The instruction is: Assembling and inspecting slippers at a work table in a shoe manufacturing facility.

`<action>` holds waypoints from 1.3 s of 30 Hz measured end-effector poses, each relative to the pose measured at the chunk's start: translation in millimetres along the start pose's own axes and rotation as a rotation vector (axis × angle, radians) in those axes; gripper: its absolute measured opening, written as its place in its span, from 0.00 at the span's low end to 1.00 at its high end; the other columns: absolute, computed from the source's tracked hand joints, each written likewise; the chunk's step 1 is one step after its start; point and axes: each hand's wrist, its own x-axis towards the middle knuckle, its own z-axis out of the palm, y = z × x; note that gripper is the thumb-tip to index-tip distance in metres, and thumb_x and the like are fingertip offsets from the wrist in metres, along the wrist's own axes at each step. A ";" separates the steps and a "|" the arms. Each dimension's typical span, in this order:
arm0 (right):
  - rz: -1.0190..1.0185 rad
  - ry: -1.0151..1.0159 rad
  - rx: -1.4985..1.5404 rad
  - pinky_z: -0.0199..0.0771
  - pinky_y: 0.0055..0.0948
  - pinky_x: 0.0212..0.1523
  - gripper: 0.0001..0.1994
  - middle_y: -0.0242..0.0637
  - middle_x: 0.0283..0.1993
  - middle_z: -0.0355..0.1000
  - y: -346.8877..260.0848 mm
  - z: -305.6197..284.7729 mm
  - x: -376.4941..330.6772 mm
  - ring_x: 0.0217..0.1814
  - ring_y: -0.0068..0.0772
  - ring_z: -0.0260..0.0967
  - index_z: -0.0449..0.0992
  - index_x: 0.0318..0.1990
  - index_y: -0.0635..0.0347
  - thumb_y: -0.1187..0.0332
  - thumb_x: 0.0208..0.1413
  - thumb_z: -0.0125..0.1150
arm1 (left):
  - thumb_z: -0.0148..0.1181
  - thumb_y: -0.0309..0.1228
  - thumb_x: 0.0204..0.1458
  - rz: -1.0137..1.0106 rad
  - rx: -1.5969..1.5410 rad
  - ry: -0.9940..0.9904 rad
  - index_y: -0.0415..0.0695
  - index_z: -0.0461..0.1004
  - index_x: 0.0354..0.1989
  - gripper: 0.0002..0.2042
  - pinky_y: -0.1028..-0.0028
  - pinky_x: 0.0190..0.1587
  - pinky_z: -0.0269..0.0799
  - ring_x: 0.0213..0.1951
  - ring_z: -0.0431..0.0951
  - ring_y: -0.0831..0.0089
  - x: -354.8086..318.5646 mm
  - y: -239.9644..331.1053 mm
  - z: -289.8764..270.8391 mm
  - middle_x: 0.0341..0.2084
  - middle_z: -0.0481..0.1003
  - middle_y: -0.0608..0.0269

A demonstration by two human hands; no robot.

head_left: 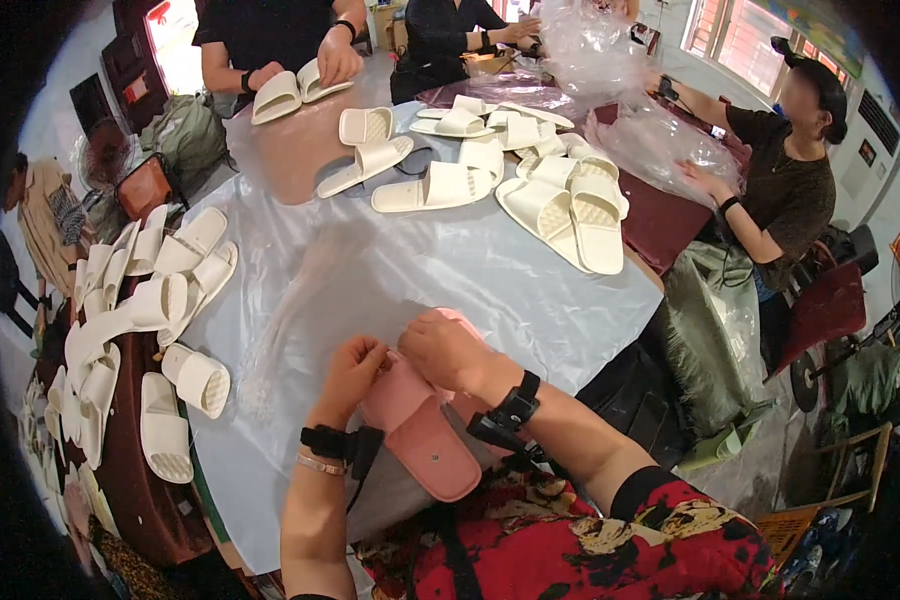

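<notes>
A pair of pink slippers (pixel 415 430) lies in front of me at the near edge of the covered table, one partly behind the other. My left hand (pixel 353 372) is closed in a pinch at the left edge of the front slipper. Close by on its right, my right hand (pixel 442 348) bends over the slippers with its fingers curled together. Whatever the fingertips hold is too small or hidden to make out. To the left of my hands, a bundle of thin clear strands (pixel 275 340) stretches across the plastic sheet (pixel 370 270).
Cream slippers (pixel 560 205) cover the table's far side, and more slippers (pixel 165 300) are heaped on the left. Across the table, a person's hands (pixel 315 75) handle a cream pair. At right, another person (pixel 790 170) handles clear plastic bags (pixel 670 140). A green sack (pixel 715 340) stands at right.
</notes>
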 end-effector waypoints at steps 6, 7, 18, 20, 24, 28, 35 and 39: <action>-0.069 -0.022 -0.007 0.66 0.33 0.44 0.05 0.35 0.32 0.69 0.9 7.8 0.3 0.40 0.38 0.66 0.73 0.29 0.57 0.69 0.44 0.55 | 0.55 0.32 0.58 0.018 0.004 -0.059 0.38 0.74 0.32 0.09 0.79 0.33 0.68 0.28 0.72 0.81 7.1 -16.7 0.3 0.25 0.75 0.67; -0.134 0.022 -0.022 0.66 0.34 0.43 0.04 0.36 0.30 0.68 4.7 10.7 0.1 0.38 0.39 0.66 0.71 0.28 0.58 0.69 0.43 0.55 | 0.55 0.32 0.58 0.011 0.015 -0.073 0.38 0.74 0.31 0.10 0.80 0.33 0.68 0.28 0.71 0.81 8.2 -15.6 1.3 0.24 0.75 0.68; -0.231 0.178 0.089 0.65 0.38 0.36 0.08 0.40 0.25 0.66 2.3 12.4 2.0 0.32 0.44 0.65 0.68 0.25 0.60 0.66 0.40 0.55 | 0.51 0.36 0.60 -0.040 -0.103 0.012 0.38 0.75 0.31 0.14 0.79 0.31 0.66 0.27 0.71 0.80 9.9 -21.6 9.6 0.23 0.74 0.67; -0.217 0.015 -0.053 0.68 0.36 0.39 0.04 0.39 0.28 0.67 -4.9 -7.7 5.4 0.35 0.45 0.66 0.69 0.26 0.59 0.70 0.42 0.56 | 0.50 0.37 0.60 -0.031 -0.132 0.020 0.39 0.75 0.32 0.13 0.79 0.31 0.67 0.28 0.72 0.80 8.0 -26.5 6.3 0.24 0.74 0.67; -0.255 0.047 -0.121 0.68 0.37 0.37 0.06 0.39 0.28 0.68 5.2 -54.8 14.3 0.34 0.45 0.66 0.69 0.26 0.59 0.69 0.41 0.58 | 0.51 0.37 0.60 -0.086 -0.384 0.187 0.41 0.73 0.36 0.11 0.78 0.31 0.68 0.28 0.74 0.78 -11.4 -4.8 -8.9 0.28 0.75 0.66; 0.043 0.097 -0.304 0.71 0.44 0.42 0.07 0.46 0.33 0.72 35.3 -104.5 43.4 0.41 0.52 0.69 0.73 0.31 0.59 0.74 0.42 0.56 | 0.53 0.36 0.58 -0.079 -0.214 0.366 0.41 0.73 0.36 0.11 0.78 0.31 0.68 0.29 0.75 0.78 -42.7 -9.5 -47.3 0.28 0.75 0.66; 0.301 0.748 -0.572 0.68 0.42 0.41 0.10 0.52 0.34 0.72 127.1 -263.6 30.0 0.39 0.55 0.68 0.75 0.38 0.65 0.68 0.55 0.53 | 0.57 0.35 0.56 -0.042 0.007 0.276 0.37 0.74 0.35 0.12 0.77 0.31 0.69 0.28 0.73 0.78 -51.6 -45.2 -52.6 0.26 0.75 0.65; 0.118 0.526 -0.442 0.66 0.43 0.37 0.07 0.52 0.32 0.70 105.3 -207.7 12.4 0.35 0.55 0.67 0.74 0.38 0.65 0.75 0.54 0.51 | 0.57 0.34 0.55 -0.025 0.019 0.341 0.36 0.75 0.35 0.12 0.77 0.32 0.70 0.28 0.73 0.78 -55.0 -40.1 -48.1 0.25 0.75 0.65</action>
